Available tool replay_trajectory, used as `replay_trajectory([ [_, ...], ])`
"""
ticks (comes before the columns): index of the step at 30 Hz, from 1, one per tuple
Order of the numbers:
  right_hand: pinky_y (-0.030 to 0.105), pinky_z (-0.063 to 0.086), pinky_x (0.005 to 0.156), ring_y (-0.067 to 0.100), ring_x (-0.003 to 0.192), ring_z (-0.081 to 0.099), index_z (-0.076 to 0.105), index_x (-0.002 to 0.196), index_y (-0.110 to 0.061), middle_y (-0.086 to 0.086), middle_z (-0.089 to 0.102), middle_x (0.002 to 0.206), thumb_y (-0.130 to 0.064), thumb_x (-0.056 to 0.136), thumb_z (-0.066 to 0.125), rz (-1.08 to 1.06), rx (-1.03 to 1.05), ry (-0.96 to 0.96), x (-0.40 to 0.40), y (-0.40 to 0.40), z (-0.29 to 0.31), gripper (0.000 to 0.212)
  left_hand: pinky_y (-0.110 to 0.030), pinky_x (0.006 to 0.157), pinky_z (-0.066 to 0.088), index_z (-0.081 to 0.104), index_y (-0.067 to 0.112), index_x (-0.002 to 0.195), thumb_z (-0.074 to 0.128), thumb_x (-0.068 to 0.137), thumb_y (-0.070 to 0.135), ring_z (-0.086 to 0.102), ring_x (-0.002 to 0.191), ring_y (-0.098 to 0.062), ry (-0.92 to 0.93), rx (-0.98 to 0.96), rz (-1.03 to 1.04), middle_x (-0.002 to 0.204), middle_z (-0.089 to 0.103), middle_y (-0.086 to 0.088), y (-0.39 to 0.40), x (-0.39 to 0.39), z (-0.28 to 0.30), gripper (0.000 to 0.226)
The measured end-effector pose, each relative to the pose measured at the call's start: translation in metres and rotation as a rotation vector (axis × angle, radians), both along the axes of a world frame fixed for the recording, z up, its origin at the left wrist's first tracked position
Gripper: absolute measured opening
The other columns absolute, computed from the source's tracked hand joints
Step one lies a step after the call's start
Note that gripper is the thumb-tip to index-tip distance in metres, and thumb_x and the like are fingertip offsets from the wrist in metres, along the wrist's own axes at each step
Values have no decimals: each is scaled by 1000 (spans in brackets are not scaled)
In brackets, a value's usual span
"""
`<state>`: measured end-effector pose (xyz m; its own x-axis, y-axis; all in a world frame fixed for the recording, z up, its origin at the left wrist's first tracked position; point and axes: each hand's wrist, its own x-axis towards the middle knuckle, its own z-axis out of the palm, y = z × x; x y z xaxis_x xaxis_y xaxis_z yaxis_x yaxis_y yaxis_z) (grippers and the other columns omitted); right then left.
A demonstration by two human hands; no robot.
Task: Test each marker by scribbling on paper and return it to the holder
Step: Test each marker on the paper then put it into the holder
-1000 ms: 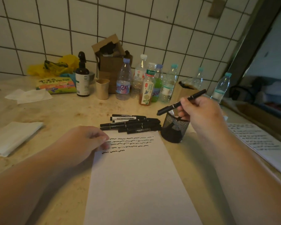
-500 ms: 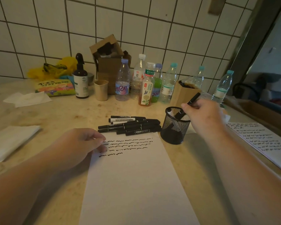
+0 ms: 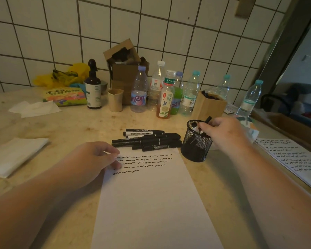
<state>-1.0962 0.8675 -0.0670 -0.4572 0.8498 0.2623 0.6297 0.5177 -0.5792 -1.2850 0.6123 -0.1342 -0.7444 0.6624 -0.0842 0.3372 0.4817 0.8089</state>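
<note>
A white sheet of paper (image 3: 149, 198) lies in front of me with several rows of black scribbles near its top. My left hand (image 3: 90, 160) rests on the paper's upper left corner, fingers curled, holding it down. A black mesh holder (image 3: 196, 142) stands right of the paper. My right hand (image 3: 223, 132) is at the holder's rim and holds a black marker (image 3: 207, 120) whose lower part is down inside the holder. Another marker (image 3: 195, 127) with a white barrel stands in the holder. Several black markers (image 3: 147, 139) lie in a pile just beyond the paper.
Bottles (image 3: 169, 94), a spray bottle (image 3: 93, 88), a cup (image 3: 115, 100) and cardboard boxes (image 3: 126, 69) line the tiled wall. A second scribbled sheet (image 3: 293, 159) lies at the right. Folded tissues (image 3: 13, 155) lie at the left. A brown box (image 3: 209, 105) stands behind the holder.
My right hand has lowered the marker from above the holder down into it. My left hand has stayed on the paper's corner.
</note>
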Motion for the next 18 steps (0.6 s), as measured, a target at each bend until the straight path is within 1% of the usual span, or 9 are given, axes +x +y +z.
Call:
replay_trajectory([
  [2,22,28,56,7,73,51,71,106,-28,-5,68,99,-47,94,63,11,18,39,6,-9,4,24,-36,80,53,68,31,99,58,97,36,65,78,-17,9,-15,-2,80,76,21,0,1,2,12],
  [4,19,29,57,6,76,51,68,120,-28,-6,65,103,-43,94,65,43,53,146,12,-20,7,31,-32,74,52,68,32,99,57,98,37,65,73,-8,38,-38,-11,79,76,22,0,3,3,12],
  [6,20,34,56,4,69,49,69,114,-33,-4,62,89,-38,94,66,86,110,270,14,-36,10,21,-25,63,45,67,33,99,56,98,37,59,58,3,54,-33,-24,79,76,23,-1,4,2,12],
  [8,22,38,55,5,67,51,69,99,-34,-4,61,80,-33,93,67,165,119,322,9,-53,10,6,-23,62,42,67,33,100,56,98,39,60,61,5,54,-33,-25,79,75,25,-1,3,2,12],
  [9,23,39,56,5,70,53,68,94,-34,-7,62,80,-32,92,68,217,114,295,4,-59,8,3,-23,64,43,67,33,101,56,98,39,62,68,4,53,-36,-21,78,75,25,-1,3,2,13],
  [11,22,40,61,3,78,55,69,89,-34,-13,62,83,-32,91,69,321,91,135,-12,-68,1,3,-24,69,44,66,33,102,56,98,40,65,79,1,51,-47,-13,78,75,26,-1,2,2,13],
  [13,20,40,64,1,81,57,70,90,-34,-15,63,88,-30,92,69,392,92,-52,-30,-69,-13,5,-24,70,46,66,33,103,56,97,39,66,79,1,39,-46,-10,78,75,25,-2,2,4,13],
  [16,17,38,69,6,89,57,71,102,-32,-10,63,104,-23,93,67,416,151,-201,-53,-60,-39,13,-20,75,48,67,31,102,58,97,36,67,83,2,37,-22,-20,77,75,24,-3,3,3,12],
  [18,19,40,79,11,98,57,68,115,-28,-7,60,115,-20,95,63,377,151,-244,-66,-56,-49,22,-16,77,45,67,31,101,58,96,34,66,85,5,62,-22,-31,77,75,24,-3,4,3,11],
])
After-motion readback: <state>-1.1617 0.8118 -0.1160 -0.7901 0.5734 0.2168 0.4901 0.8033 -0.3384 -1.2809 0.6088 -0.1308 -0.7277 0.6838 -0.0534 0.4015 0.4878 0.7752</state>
